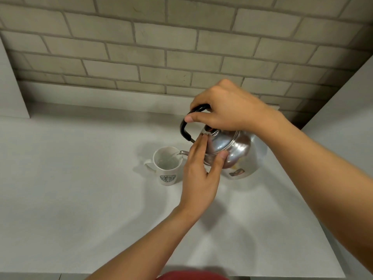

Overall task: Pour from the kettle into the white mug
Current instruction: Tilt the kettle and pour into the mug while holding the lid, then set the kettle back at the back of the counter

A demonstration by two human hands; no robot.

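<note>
The right hand (226, 110) curled its fingers round the kettle (232, 150) handle to tip the spout into the white mug (167, 168) just left, while the left hand (198, 174) pressed flat fingers on the lid, likely to keep it on

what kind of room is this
Probably a home kitchen or pantry nook: a plain white countertop against a grey brick-pattern wall, with a metal kettle tipped over a white mug.
</note>
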